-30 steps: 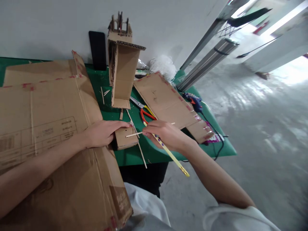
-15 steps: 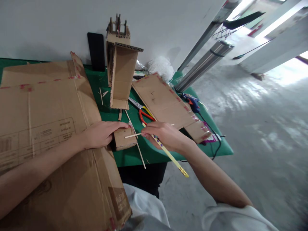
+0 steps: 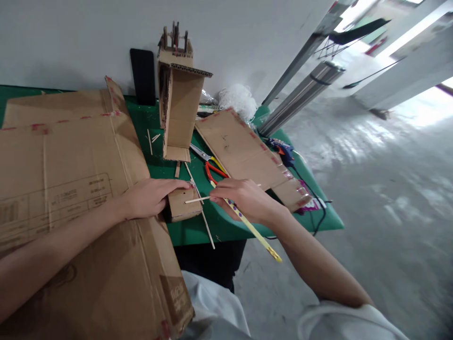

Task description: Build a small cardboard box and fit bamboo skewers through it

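Observation:
My left hand (image 3: pixel 150 197) is closed on the far left side of a small cardboard box (image 3: pixel 184 205), which has a small hole in its near face. In my right hand (image 3: pixel 240 198) is a thin wooden stick (image 3: pixel 197 200), its tip at that face of the box. A yellow pencil (image 3: pixel 253 229) with purple spots is also held in the right hand, slanting down toward me. Beside the box another thin stick (image 3: pixel 207 227) lies on the green table (image 3: pixel 226 231). Scissors (image 3: pixel 214 171) with red and yellow handles rest just beyond my right hand.
A tall cardboard structure (image 3: pixel 182 108) stands behind the box, near a black phone (image 3: pixel 142 76) leaning on the wall. Large cardboard (image 3: pixel 78 160) covers the left. A flat cardboard piece (image 3: pixel 244 146), a glue gun (image 3: pixel 281 147) and white stringy material (image 3: pixel 239 100) are at the right.
My right hand has shifted slightly to the right with the stick and pencil. My left hand stays on the box.

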A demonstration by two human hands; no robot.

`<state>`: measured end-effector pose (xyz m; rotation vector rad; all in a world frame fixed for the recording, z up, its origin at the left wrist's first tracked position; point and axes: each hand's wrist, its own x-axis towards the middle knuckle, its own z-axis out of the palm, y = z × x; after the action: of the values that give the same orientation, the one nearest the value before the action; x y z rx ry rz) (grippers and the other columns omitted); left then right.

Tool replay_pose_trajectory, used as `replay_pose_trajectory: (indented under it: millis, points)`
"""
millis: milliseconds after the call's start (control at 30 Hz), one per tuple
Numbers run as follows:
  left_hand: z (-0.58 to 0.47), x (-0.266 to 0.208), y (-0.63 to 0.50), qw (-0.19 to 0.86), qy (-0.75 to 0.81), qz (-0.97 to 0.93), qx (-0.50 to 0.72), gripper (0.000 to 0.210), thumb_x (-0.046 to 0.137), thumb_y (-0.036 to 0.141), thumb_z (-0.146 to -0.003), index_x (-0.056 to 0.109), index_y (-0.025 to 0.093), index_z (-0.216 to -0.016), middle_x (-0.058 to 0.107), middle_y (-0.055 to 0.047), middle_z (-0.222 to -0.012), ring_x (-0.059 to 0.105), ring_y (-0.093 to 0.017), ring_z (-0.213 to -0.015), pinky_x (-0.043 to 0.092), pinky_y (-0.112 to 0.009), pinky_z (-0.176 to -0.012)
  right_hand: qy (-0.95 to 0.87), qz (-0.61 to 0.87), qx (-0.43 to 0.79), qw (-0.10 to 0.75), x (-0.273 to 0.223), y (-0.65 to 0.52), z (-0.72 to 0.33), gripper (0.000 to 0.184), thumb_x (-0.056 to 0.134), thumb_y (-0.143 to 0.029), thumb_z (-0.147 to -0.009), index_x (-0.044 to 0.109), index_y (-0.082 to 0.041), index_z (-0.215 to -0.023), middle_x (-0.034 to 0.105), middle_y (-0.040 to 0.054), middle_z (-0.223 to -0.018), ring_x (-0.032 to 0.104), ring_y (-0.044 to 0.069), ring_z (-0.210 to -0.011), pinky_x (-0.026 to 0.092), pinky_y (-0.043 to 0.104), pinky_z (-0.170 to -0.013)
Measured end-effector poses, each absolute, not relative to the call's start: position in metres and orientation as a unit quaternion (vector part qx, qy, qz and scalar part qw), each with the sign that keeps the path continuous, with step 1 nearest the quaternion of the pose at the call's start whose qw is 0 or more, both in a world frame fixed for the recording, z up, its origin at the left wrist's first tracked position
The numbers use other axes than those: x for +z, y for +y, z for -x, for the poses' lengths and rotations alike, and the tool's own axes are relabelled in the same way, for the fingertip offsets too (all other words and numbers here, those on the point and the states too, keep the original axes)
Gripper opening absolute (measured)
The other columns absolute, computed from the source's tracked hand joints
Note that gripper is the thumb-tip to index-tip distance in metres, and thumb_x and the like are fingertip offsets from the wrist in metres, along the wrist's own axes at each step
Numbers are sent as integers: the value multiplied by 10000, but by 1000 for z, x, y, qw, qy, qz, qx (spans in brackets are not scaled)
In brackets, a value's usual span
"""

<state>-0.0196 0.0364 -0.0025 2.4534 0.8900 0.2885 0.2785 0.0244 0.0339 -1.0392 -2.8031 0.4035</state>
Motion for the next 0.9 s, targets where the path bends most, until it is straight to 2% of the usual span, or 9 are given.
replay_pose_trajectory:
  millis: [900]
  points:
    - [19,-2,37,262,332,-900,104,637,457,42,-874,467,323,-1446,596,14,-1481,597,-170,-1325,469,-337,-1115,-928,341,133,67,33,26,-280,176,529,-187,-959,701,-212,-927,714,43,-872,622,161,-784,326,273,-632]
